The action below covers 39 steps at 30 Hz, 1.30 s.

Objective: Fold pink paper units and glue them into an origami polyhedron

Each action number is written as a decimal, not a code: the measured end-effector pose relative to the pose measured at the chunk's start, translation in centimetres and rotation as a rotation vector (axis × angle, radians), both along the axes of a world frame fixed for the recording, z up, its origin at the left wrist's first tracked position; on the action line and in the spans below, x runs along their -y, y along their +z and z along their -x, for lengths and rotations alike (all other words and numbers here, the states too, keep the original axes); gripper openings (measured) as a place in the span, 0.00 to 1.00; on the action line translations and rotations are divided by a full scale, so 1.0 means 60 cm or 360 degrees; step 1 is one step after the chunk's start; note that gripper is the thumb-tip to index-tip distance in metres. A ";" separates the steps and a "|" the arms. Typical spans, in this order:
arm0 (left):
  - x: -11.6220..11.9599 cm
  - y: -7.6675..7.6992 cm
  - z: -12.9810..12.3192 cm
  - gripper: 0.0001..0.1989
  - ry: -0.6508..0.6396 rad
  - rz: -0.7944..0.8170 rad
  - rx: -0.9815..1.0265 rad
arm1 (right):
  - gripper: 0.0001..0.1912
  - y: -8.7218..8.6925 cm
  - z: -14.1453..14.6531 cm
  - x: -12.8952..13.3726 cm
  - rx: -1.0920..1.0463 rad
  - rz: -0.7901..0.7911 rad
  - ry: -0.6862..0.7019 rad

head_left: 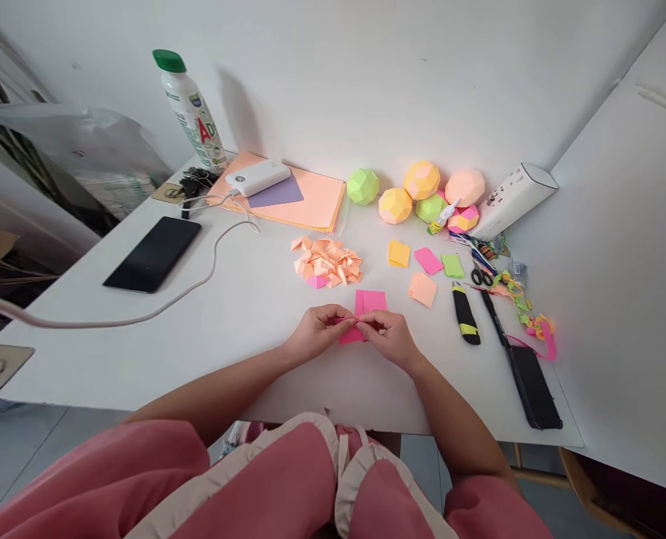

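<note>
Both hands meet near the front middle of the white table, pinching a small pink paper piece (353, 335) between thumbs and fingers. My left hand (318, 332) grips its left side; my right hand (389, 337) grips its right side, with the fingertips nearly touching. Just beyond them lie flat pink paper squares (373, 300), partly hidden by my fingers. A heap of folded peach paper pieces (330, 260), with one pink piece (318, 282) at its front, sits beyond my left hand. Small stacks of yellow (398, 254), pink (428, 260), green (452, 265) and peach paper (423, 290) lie beyond my right hand.
Several faceted paper balls (422, 180) stand along the wall with a glue bottle (443, 218). Rightward are scissors (482, 277), a black-and-yellow cutter (466, 314) and a black case (533, 385). Leftward are a phone (153, 254), a cable (212, 271), a power bank (258, 177) and a bottle (191, 112).
</note>
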<state>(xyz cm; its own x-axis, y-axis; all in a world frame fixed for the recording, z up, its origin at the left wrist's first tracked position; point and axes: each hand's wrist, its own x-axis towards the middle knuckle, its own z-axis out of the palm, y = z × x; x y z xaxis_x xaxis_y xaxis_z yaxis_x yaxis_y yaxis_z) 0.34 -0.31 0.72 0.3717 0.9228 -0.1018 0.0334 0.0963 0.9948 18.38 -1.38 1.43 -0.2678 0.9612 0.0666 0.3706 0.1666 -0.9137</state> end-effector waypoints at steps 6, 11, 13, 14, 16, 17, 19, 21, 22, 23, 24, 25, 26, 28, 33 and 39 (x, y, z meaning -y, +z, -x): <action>0.004 0.002 0.001 0.17 -0.0007 0.0069 0.0091 | 0.08 0.003 0.005 0.003 0.0001 -0.0012 -0.0008; 0.003 0.002 0.002 0.17 -0.0041 0.0073 0.0151 | 0.09 0.007 0.006 0.002 -0.0045 -0.0016 -0.0036; 0.003 0.002 0.002 0.17 -0.0048 0.0049 0.0166 | 0.09 0.009 0.004 0.002 -0.0058 -0.0007 -0.0042; 0.003 0.002 0.002 0.17 -0.0051 0.0036 0.0168 | 0.09 0.009 0.004 0.001 -0.0053 -0.0014 -0.0042; 0.003 0.002 0.001 0.17 -0.0063 0.0010 0.0151 | 0.09 0.010 0.003 0.001 -0.0026 -0.0051 -0.0041; 0.003 0.002 0.001 0.17 -0.0069 0.0000 0.0134 | 0.09 0.010 0.002 0.001 -0.0008 -0.0082 -0.0038; 0.003 0.003 0.001 0.16 -0.0080 -0.0006 0.0079 | 0.10 0.009 0.002 0.001 0.0029 -0.0147 -0.0025; 0.003 0.004 0.001 0.15 -0.0086 0.0011 0.0026 | 0.11 0.008 0.001 0.000 0.0059 -0.0186 -0.0008; 0.003 0.005 0.001 0.15 -0.0087 0.0026 0.0012 | 0.11 0.007 0.001 0.000 0.0071 -0.0197 0.0000; 0.003 0.005 0.001 0.15 -0.0090 0.0040 0.0014 | 0.11 0.006 0.001 0.000 0.0083 -0.0204 0.0007; 0.003 0.005 0.001 0.15 -0.0097 0.0055 0.0029 | 0.11 0.005 0.001 -0.001 0.0094 -0.0208 0.0014; 0.003 0.006 0.000 0.15 -0.0098 0.0064 0.0051 | 0.11 0.004 0.000 -0.001 0.0105 -0.0211 0.0024; 0.003 0.006 0.000 0.15 -0.0100 0.0071 0.0070 | 0.10 0.004 0.000 -0.001 0.0115 -0.0207 0.0035; 0.002 0.006 0.000 0.16 -0.0097 0.0079 0.0095 | 0.10 0.004 0.000 -0.001 0.0121 -0.0183 0.0049; 0.001 0.002 -0.002 0.17 -0.0118 0.0087 0.0112 | 0.12 0.003 -0.002 -0.002 0.0083 -0.0161 0.0044; 0.001 0.000 0.001 0.15 -0.0174 0.0064 0.0131 | 0.12 0.011 0.002 0.000 0.0040 -0.0120 0.0071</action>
